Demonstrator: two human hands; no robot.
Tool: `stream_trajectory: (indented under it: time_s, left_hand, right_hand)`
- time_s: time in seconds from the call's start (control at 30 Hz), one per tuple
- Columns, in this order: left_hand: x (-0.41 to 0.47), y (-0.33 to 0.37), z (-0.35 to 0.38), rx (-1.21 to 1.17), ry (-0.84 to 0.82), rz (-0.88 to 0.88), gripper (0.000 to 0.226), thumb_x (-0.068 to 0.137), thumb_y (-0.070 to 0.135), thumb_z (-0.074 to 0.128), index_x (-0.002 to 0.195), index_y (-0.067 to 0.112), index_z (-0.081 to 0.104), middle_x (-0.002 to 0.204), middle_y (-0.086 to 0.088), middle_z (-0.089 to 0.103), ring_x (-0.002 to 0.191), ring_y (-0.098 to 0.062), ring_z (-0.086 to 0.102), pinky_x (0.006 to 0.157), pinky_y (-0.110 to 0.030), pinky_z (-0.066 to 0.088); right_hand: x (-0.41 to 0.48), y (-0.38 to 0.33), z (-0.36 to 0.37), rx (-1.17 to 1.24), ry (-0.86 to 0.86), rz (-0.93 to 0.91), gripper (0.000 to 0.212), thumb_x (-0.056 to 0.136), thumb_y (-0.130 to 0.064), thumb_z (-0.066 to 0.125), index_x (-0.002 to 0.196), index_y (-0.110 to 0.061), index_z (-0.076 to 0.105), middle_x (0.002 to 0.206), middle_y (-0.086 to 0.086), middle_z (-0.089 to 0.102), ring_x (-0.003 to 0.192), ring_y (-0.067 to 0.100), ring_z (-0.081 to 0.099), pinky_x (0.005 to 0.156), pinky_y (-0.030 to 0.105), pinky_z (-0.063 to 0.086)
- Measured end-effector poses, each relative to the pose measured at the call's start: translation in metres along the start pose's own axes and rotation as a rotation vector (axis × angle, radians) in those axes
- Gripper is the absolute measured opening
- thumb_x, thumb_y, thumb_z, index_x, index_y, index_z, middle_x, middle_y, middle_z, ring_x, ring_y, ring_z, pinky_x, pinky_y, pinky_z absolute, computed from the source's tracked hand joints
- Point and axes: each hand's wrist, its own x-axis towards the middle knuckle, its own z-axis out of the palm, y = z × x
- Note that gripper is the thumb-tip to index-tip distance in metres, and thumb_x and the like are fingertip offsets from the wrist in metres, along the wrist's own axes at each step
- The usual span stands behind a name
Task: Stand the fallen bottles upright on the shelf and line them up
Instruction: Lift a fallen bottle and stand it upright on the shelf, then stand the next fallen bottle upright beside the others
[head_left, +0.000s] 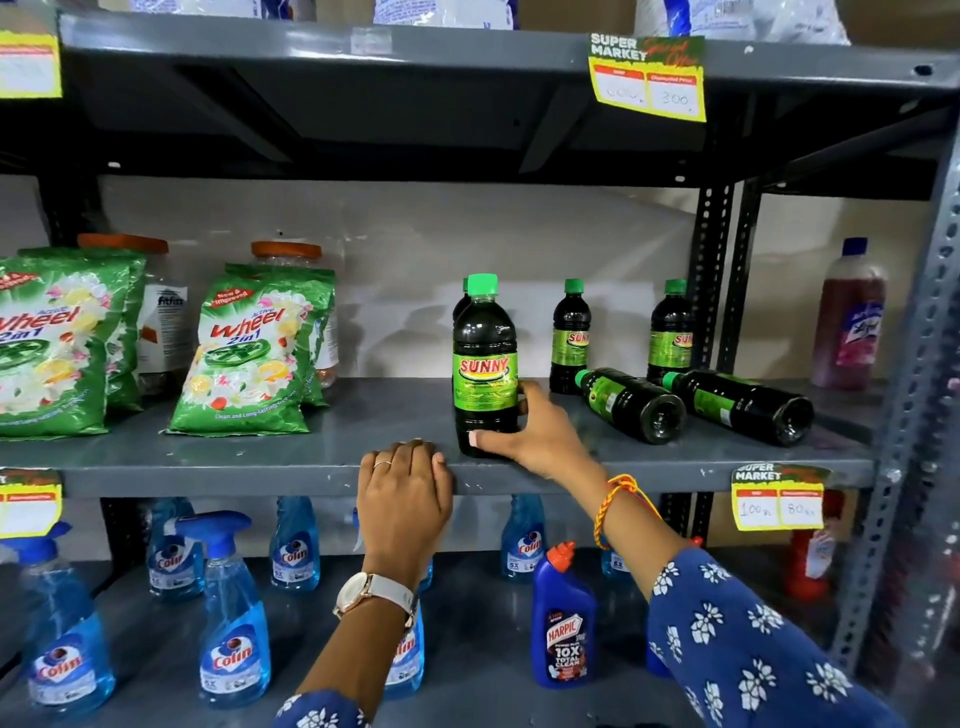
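A dark Sunny bottle (485, 358) with a green cap stands upright near the front of the grey middle shelf (291, 457). My right hand (530, 431) is wrapped around its lower part. Another bottle stands hidden right behind it. Two more Sunny bottles stand upright at the back, one (570, 338) in the middle and one (670, 332) further right. Two Sunny bottles lie on their sides, caps pointing back-left: one (631, 405) close to my right hand, the other (740, 408) to its right. My left hand (405, 488) rests palm-down on the shelf's front edge.
Green Wheel detergent bags (254, 358) and orange-lidded jars fill the shelf's left side. A purple Lizol bottle (849, 322) stands at the far right behind the steel upright (914, 364). Below are blue Colin spray bottles (234, 623) and a Harpic bottle (563, 623). Yellow price tags hang on shelf edges.
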Motion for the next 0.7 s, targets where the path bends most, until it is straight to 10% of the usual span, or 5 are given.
stream_trajectory:
  time_s: [0.13, 0.23, 0.33, 0.53, 0.7]
  left_hand:
    - [-0.009, 0.006, 0.005, -0.117, 0.181, -0.094, 0.04, 0.091, 0.026, 0.031, 0.109, 0.003, 0.058, 0.117, -0.019, 0.061, 0.107, -0.034, 0.054, 0.098, -0.045, 0.036]
    - [-0.013, 0.04, 0.006, -0.225, 0.374, 0.11, 0.033, 0.091, 0.023, 0.038, 0.107, 0.004, 0.06, 0.114, -0.017, 0.062, 0.105, -0.03, 0.053, 0.097, -0.039, 0.036]
    - [0.001, 0.096, 0.007, -0.278, 0.164, 0.39, 0.024, 0.089, 0.021, 0.042, 0.087, 0.01, 0.063, 0.091, -0.01, 0.067, 0.087, -0.028, 0.058, 0.082, -0.038, 0.049]
    - [0.04, 0.156, 0.027, -0.048, -0.162, 0.18, 0.032, 0.09, 0.026, 0.04, 0.071, 0.011, 0.061, 0.078, -0.013, 0.067, 0.072, -0.034, 0.062, 0.057, -0.037, 0.048]
    - [0.034, 0.158, 0.038, -0.018, -0.123, 0.054, 0.035, 0.081, 0.024, 0.044, 0.05, 0.011, 0.055, 0.051, -0.011, 0.063, 0.042, -0.032, 0.057, 0.038, -0.026, 0.038]
  right_hand:
    - [-0.002, 0.003, -0.025, 0.094, 0.102, 0.056, 0.097, 0.062, -0.056, 0.076, 0.136, -0.013, 0.029, 0.128, 0.005, 0.047, 0.111, 0.018, 0.047, 0.09, 0.032, 0.042]
    - [0.007, 0.014, -0.068, -0.286, 0.438, -0.024, 0.067, 0.075, -0.046, 0.069, 0.121, -0.003, 0.047, 0.115, 0.013, 0.056, 0.104, 0.026, 0.05, 0.087, 0.035, 0.043]
    - [0.025, 0.016, -0.099, -0.774, 0.41, 0.133, 0.053, 0.078, -0.046, 0.064, 0.107, -0.003, 0.058, 0.108, 0.017, 0.061, 0.108, 0.034, 0.048, 0.08, 0.038, 0.044]
    - [0.054, 0.036, -0.099, -1.209, 0.084, 0.391, 0.034, 0.089, -0.023, 0.053, 0.122, -0.015, 0.055, 0.126, 0.004, 0.056, 0.115, 0.027, 0.048, 0.074, 0.031, 0.04]
    - [0.051, 0.055, -0.1, -1.129, 0.188, 0.183, 0.03, 0.079, -0.028, 0.062, 0.107, -0.018, 0.062, 0.108, 0.001, 0.064, 0.107, 0.027, 0.052, 0.069, 0.029, 0.037]
